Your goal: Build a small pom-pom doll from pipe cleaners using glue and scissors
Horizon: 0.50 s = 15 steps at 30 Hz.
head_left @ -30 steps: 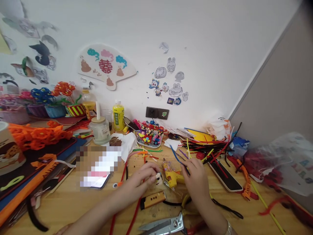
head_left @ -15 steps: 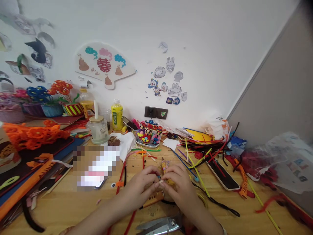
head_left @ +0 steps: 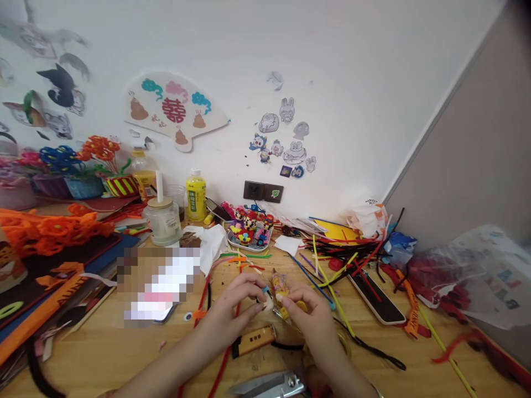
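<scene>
My left hand [head_left: 240, 301] is closed in a pinch on a small white piece [head_left: 269, 304] with a bit of blue beside it. Just to the right, my right hand [head_left: 309, 315] has its thumb and fingertips pressed together around something pale and tiny that I cannot make out. The two hands are apart. Behind the right fingertips lies a yellowish bundle [head_left: 280, 283] with a pointed brown tip. Below and between the hands is an orange-brown case [head_left: 254, 341] with a dark end. Metal scissors [head_left: 269, 385] lie at the near edge, partly cut off.
A tray [head_left: 249, 246] of colourful figures stands at the back. Left are a phone [head_left: 166, 312], a glass jar [head_left: 162, 224] and a yellow bottle [head_left: 196, 196]. Right are pipe cleaners [head_left: 340, 246], a dark phone-shaped slab [head_left: 377, 296] and a plastic bag [head_left: 485, 276].
My hands have moved apart from touching each other; the white piece shows in my left fingers. The orange-brown case between them is now more visible. The view has shifted slightly.
</scene>
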Available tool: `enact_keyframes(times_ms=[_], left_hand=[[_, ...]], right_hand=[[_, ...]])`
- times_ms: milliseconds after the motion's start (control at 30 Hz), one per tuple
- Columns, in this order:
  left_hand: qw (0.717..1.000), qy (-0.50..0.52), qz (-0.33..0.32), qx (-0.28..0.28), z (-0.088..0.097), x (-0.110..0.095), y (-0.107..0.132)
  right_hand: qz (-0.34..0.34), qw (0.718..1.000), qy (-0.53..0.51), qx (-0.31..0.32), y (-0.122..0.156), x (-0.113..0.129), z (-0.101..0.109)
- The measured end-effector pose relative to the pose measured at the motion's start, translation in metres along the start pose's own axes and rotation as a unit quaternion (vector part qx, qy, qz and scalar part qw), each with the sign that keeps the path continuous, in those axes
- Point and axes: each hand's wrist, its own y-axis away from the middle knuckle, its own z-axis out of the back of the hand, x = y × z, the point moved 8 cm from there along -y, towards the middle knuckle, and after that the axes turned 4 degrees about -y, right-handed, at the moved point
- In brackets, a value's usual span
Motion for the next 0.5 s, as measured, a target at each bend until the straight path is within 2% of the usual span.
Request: enact_keyframes(times_ms=[267, 500], left_hand=[[1.0, -0.01, -0.007, -0.009, 0.0, -0.003, 0.002], [0.999, -0.017, -0.034, -0.033, 0.003, -0.011, 0.002]], right_hand=[[-0.092, 0.994, -0.064, -0.013, 0.006, -0.014, -0.001], [-0.081, 0.992, -0.094, 0.002, 0.006, -0.013, -0.008]])
